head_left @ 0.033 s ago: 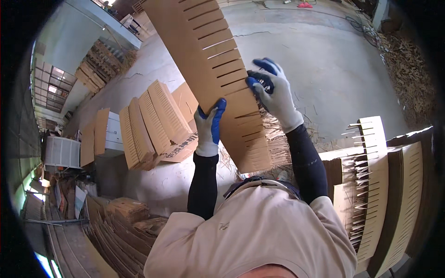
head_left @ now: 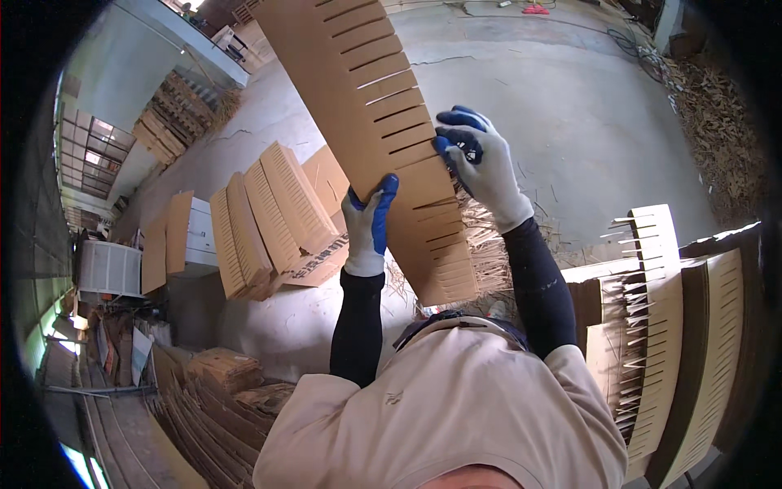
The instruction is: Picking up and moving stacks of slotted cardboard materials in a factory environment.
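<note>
A long brown cardboard sheet (head_left: 358, 106), with a row of slots cut into its right edge, stands tilted in front of me. My left hand (head_left: 371, 220), in a white glove with blue fingers, is closed on the sheet's left edge, its thumb lying over the face. Beside the slotted edge is my right hand (head_left: 485, 163), gloved alike. Its fingers are bent but apart, with the thumb close against the edge and nothing visible held. Below that edge lies a heap of thin cardboard strips (head_left: 489, 257).
Stacks of slotted cardboard (head_left: 261, 216) lean at the left. More slotted sheets (head_left: 656, 326) stand at my right, strips poking from their edge. A white cabinet-like box (head_left: 112, 267) and flattened cardboard (head_left: 212, 424) are further left. Scrap (head_left: 717, 122) piles along the far right.
The fingers of my right hand have shifted slightly at the slotted edge. My left hand and the sheet stay nearly still.
</note>
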A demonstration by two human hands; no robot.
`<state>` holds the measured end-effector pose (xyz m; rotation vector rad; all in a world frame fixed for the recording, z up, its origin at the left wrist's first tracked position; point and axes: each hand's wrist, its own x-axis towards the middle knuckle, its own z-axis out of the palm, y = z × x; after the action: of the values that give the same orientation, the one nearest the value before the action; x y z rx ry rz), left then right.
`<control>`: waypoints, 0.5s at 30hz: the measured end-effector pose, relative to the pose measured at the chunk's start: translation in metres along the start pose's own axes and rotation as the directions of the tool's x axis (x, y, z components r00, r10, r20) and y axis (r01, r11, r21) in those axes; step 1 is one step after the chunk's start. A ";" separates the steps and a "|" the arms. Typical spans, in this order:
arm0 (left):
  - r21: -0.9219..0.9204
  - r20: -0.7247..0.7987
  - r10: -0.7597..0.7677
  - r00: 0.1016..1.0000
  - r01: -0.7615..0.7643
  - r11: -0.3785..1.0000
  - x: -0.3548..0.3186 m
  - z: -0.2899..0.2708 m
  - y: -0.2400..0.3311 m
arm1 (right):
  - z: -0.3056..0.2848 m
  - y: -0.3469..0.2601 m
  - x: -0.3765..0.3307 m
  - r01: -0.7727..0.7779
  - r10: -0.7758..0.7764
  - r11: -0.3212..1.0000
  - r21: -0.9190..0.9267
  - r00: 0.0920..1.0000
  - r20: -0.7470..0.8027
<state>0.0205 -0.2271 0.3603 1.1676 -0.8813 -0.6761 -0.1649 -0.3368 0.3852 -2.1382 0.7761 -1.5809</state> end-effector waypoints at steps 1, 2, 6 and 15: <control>-0.011 0.008 -0.012 1.000 0.012 1.000 0.000 -0.003 -0.003 | 0.002 0.003 0.000 -0.014 0.009 0.995 0.096 0.998 0.056; -0.021 0.017 -0.023 1.000 0.023 0.999 0.001 -0.006 -0.006 | 0.003 0.004 0.000 0.007 -0.007 0.998 0.062 1.000 -0.013; -0.018 0.018 -0.016 1.000 0.017 1.000 0.001 -0.008 -0.005 | -0.004 0.024 -0.004 -0.143 0.145 0.972 0.186 0.989 -0.001; -0.089 -0.006 -0.051 0.999 0.050 0.995 0.001 -0.005 -0.002 | -0.028 0.011 0.003 -0.005 0.035 0.991 0.135 0.975 -0.221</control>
<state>0.0256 -0.2261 0.3580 1.1152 -0.8095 -0.7440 -0.1932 -0.3462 0.3891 -1.8753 0.7339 -1.8307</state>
